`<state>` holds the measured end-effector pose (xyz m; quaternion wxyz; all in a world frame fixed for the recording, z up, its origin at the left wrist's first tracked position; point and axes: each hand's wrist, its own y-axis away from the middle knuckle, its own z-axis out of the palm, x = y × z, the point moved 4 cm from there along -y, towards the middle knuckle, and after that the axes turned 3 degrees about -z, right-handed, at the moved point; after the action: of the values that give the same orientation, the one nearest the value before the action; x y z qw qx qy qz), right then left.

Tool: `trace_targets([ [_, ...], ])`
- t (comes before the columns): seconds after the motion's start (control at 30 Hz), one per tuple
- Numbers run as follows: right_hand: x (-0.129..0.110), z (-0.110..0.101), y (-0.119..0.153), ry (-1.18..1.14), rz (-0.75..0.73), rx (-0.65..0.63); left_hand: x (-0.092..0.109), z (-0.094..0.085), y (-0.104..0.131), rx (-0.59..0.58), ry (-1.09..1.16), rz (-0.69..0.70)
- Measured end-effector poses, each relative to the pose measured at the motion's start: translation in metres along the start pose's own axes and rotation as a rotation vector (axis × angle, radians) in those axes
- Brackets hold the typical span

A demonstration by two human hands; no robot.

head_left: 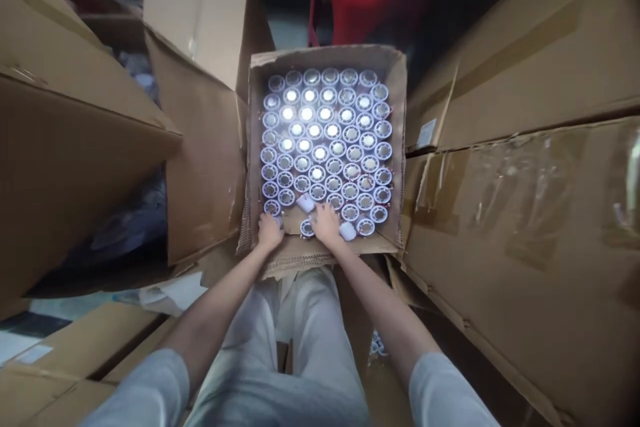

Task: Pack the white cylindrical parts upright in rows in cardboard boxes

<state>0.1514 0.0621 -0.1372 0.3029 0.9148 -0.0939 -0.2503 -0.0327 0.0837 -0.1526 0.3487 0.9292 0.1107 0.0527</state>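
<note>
An uncovered cardboard box (pixel 327 53) stands before me, packed with rows of round white parts (pixel 334 165). Each has a shiny metal disc in its top, and thin red wires show between some. At the near left corner my left hand (pixel 270 231) is closed around a white part (pixel 279 221), mostly hidden by the fingers. My right hand (pixel 326 223) reaches into the near row, fingers curled against an upright round part (pixel 307 227). Just beyond its fingertips a white part (pixel 305 203) lies tipped over. Another tilted part (pixel 347 231) rests right of that hand.
Large cardboard cartons (pixel 525 193) are stacked along the right. More boxes (pixel 200 147) with raised flaps crowd the left side. A red plastic stool (pixel 350 0) stands behind the box. Bare cardboard (pixel 291 219) shows between my hands.
</note>
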Motion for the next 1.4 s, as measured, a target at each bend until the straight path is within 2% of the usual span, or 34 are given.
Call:
trace_targets([
  [0.1,0.015,-0.002,0.011,0.052,0.215,0.013,-0.004,0.012,0.003,-0.042,-0.106,-0.014],
  [0.17,0.031,-0.003,0.021,0.034,0.253,-0.047,-0.005,0.015,0.006,-0.084,-0.119,-0.020],
  [0.27,0.047,-0.003,0.033,0.048,0.107,-0.123,-0.007,0.016,0.011,-0.097,-0.070,-0.024],
  [0.33,0.049,-0.001,0.036,0.130,-0.033,-0.126,-0.009,0.016,0.015,-0.095,-0.029,-0.013],
  [0.47,0.032,0.012,0.028,0.280,-0.288,-0.144,-0.006,0.022,0.021,-0.157,-0.043,0.100],
  [0.6,0.016,0.021,0.008,0.328,-0.467,-0.179,0.009,0.032,0.020,-0.227,-0.113,0.244],
  [0.77,0.028,0.018,-0.004,0.361,-0.527,-0.174,0.038,0.044,0.019,-0.253,-0.197,0.437],
  [0.97,0.051,0.022,0.006,0.299,-0.602,-0.248,0.058,0.062,0.017,-0.303,-0.303,0.627],
  [1.13,0.046,0.013,0.021,0.288,-0.490,-0.176,0.060,0.065,0.016,-0.294,-0.333,0.627],
  [1.2,0.049,0.006,0.031,0.288,-0.314,-0.141,0.058,0.061,0.016,-0.300,-0.319,0.580],
  [1.27,0.056,0.000,0.040,0.283,-0.074,-0.138,0.054,0.055,0.015,-0.285,-0.292,0.517],
  [1.33,0.064,0.000,0.047,0.254,0.125,-0.186,0.047,0.047,0.014,-0.243,-0.259,0.460],
  [1.4,0.069,0.003,0.048,0.214,0.233,-0.241,0.039,0.038,0.016,-0.192,-0.214,0.426],
])
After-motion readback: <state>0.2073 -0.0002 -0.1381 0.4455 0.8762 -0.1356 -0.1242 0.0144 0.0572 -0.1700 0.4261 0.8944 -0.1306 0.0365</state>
